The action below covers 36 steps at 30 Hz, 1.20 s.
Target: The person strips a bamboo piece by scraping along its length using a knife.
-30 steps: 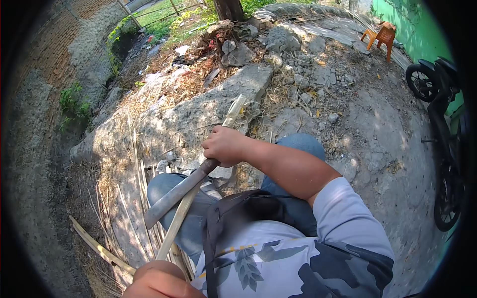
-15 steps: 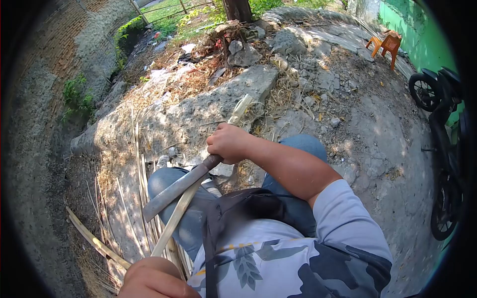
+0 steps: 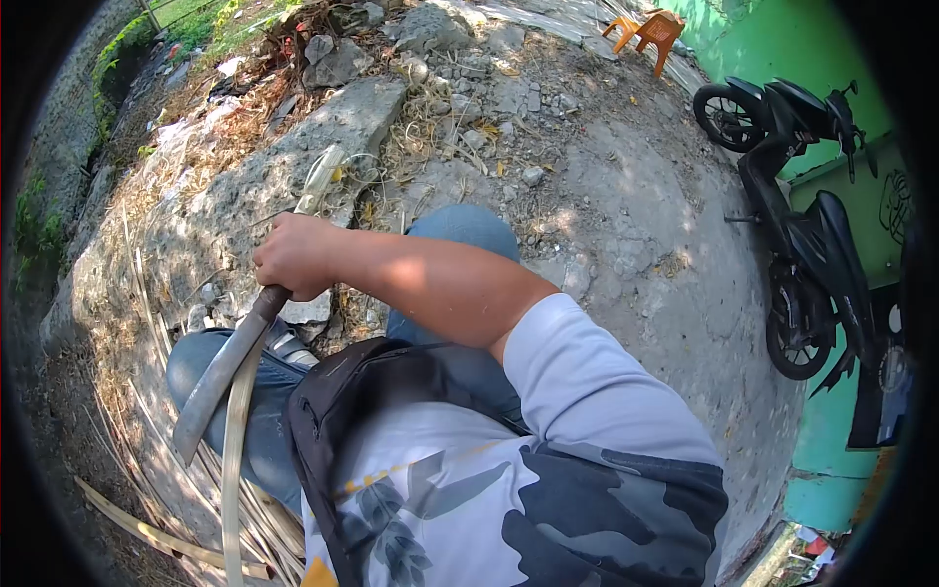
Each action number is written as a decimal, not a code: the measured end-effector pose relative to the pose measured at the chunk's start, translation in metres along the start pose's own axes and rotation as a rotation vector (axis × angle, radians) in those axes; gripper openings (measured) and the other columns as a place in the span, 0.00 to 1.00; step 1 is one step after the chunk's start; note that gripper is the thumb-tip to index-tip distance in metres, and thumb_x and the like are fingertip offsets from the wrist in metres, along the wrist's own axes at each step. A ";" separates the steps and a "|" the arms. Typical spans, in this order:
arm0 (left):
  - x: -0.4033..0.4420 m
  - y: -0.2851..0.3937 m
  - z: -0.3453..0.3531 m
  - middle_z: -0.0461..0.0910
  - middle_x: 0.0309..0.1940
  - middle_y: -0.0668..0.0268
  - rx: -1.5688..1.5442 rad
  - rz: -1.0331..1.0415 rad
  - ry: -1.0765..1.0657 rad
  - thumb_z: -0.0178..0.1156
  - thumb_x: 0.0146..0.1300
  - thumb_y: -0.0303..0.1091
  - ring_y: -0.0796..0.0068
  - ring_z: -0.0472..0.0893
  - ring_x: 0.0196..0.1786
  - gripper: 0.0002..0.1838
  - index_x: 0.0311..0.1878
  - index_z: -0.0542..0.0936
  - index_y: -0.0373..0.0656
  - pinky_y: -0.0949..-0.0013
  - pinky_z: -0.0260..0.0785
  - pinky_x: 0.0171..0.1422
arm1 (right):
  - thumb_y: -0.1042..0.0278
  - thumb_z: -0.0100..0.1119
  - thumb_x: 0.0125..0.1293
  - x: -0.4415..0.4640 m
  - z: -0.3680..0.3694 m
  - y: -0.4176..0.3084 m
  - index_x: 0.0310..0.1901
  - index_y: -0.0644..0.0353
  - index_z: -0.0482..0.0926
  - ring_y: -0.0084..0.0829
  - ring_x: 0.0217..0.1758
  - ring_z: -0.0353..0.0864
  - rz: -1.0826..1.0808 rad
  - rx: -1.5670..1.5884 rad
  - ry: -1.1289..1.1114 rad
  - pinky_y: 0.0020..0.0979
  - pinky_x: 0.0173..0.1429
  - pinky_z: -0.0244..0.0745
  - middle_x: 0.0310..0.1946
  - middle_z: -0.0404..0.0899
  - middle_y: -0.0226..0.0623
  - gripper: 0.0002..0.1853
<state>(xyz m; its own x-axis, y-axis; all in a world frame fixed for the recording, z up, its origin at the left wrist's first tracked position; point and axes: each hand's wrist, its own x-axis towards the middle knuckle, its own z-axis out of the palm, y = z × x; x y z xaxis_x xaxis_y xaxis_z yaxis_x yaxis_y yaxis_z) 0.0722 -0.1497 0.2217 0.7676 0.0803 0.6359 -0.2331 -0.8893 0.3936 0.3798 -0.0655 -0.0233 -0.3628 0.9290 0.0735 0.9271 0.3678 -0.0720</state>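
Observation:
My right hand (image 3: 296, 256) is closed round the dark handle of a machete (image 3: 220, 377), whose blade slants down to the left over my bent knee. A pale split strip (image 3: 235, 450) runs beside and under the blade, passes by the same hand and comes out above it with a frayed upper end. The fingers hide how the strip sits against the handle. Its lower end reaches the bottom edge of the view. My left hand is out of view.
Long thin strips (image 3: 161, 430) lie on the ground at the left. A concrete slab (image 3: 342, 122) and rubble (image 3: 460, 88) are ahead. An orange chair (image 3: 657, 34) and black motorcycles (image 3: 782, 137) stand near a green wall (image 3: 724, 39) at the right.
The view has swung to the right, so hand, machete and strip appear further left and more of the motorcycles shows. My left arm has gone out of view at the bottom.

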 end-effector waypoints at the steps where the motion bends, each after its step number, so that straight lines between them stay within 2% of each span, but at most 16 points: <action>1: -0.005 -0.003 0.019 0.74 0.55 0.62 0.007 -0.046 -0.034 0.59 0.76 0.46 0.67 0.78 0.51 0.16 0.54 0.75 0.44 0.65 0.71 0.59 | 0.54 0.72 0.52 0.001 -0.001 0.001 0.37 0.41 0.88 0.33 0.49 0.88 -0.007 -0.005 0.004 0.43 0.56 0.75 0.39 0.84 0.25 0.10; 5: -0.011 -0.017 0.079 0.74 0.56 0.61 0.038 -0.166 -0.103 0.58 0.76 0.46 0.66 0.78 0.52 0.17 0.56 0.75 0.44 0.63 0.71 0.60 | 0.55 0.71 0.53 0.003 -0.006 -0.001 0.37 0.41 0.89 0.32 0.49 0.88 -0.012 -0.001 0.004 0.42 0.56 0.75 0.39 0.84 0.24 0.10; 9: -0.013 -0.028 0.109 0.74 0.57 0.60 0.075 -0.214 -0.113 0.57 0.77 0.47 0.64 0.78 0.54 0.18 0.57 0.75 0.43 0.62 0.71 0.61 | 0.55 0.71 0.53 -0.002 -0.005 -0.001 0.36 0.41 0.89 0.32 0.48 0.89 -0.013 -0.006 0.040 0.42 0.56 0.75 0.38 0.85 0.24 0.09; 15: -0.026 -0.045 0.107 0.75 0.58 0.59 0.126 -0.214 -0.105 0.55 0.78 0.48 0.63 0.78 0.56 0.19 0.59 0.75 0.43 0.60 0.70 0.63 | 0.55 0.71 0.53 -0.004 -0.009 -0.003 0.33 0.40 0.89 0.35 0.47 0.90 0.017 -0.022 0.022 0.42 0.57 0.75 0.39 0.86 0.26 0.06; 21: -0.033 -0.035 0.084 0.75 0.60 0.58 0.157 -0.248 -0.121 0.54 0.79 0.48 0.61 0.78 0.58 0.20 0.60 0.74 0.42 0.58 0.70 0.65 | 0.56 0.71 0.53 0.001 -0.004 0.000 0.35 0.40 0.89 0.34 0.48 0.89 -0.004 0.004 0.020 0.43 0.55 0.75 0.39 0.86 0.26 0.07; 23: -0.028 -0.025 0.074 0.75 0.61 0.57 0.154 -0.254 -0.144 0.53 0.79 0.49 0.61 0.78 0.59 0.20 0.61 0.74 0.42 0.57 0.70 0.66 | 0.57 0.71 0.54 -0.004 -0.023 -0.001 0.36 0.41 0.89 0.34 0.48 0.89 -0.019 0.030 -0.049 0.42 0.57 0.75 0.40 0.85 0.26 0.07; 26: -0.031 -0.025 0.070 0.75 0.61 0.57 0.172 -0.249 -0.123 0.52 0.80 0.49 0.60 0.78 0.60 0.21 0.62 0.74 0.42 0.56 0.70 0.67 | 0.58 0.71 0.53 -0.007 -0.014 -0.004 0.36 0.43 0.89 0.34 0.48 0.89 -0.016 -0.021 0.061 0.42 0.58 0.74 0.40 0.85 0.27 0.08; 28: -0.032 -0.025 0.067 0.75 0.62 0.57 0.182 -0.233 -0.107 0.52 0.80 0.49 0.59 0.78 0.61 0.21 0.63 0.74 0.42 0.55 0.69 0.67 | 0.59 0.70 0.53 -0.007 -0.019 -0.005 0.36 0.44 0.89 0.34 0.49 0.89 -0.012 0.042 -0.005 0.43 0.58 0.75 0.39 0.85 0.27 0.08; 36: -0.039 -0.012 0.043 0.75 0.64 0.55 0.184 -0.220 -0.081 0.50 0.81 0.50 0.57 0.77 0.64 0.23 0.65 0.74 0.41 0.53 0.69 0.70 | 0.59 0.71 0.52 -0.006 -0.022 -0.011 0.35 0.44 0.88 0.34 0.48 0.88 -0.023 0.025 0.062 0.41 0.58 0.75 0.39 0.84 0.26 0.08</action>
<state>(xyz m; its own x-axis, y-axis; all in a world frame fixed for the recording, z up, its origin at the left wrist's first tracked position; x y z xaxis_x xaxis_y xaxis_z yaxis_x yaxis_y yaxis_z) 0.0709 -0.1618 0.1635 0.8346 0.2507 0.4905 0.0512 -0.9218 0.3842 0.3736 -0.0765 -0.0011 -0.3764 0.9164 0.1363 0.9159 0.3903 -0.0941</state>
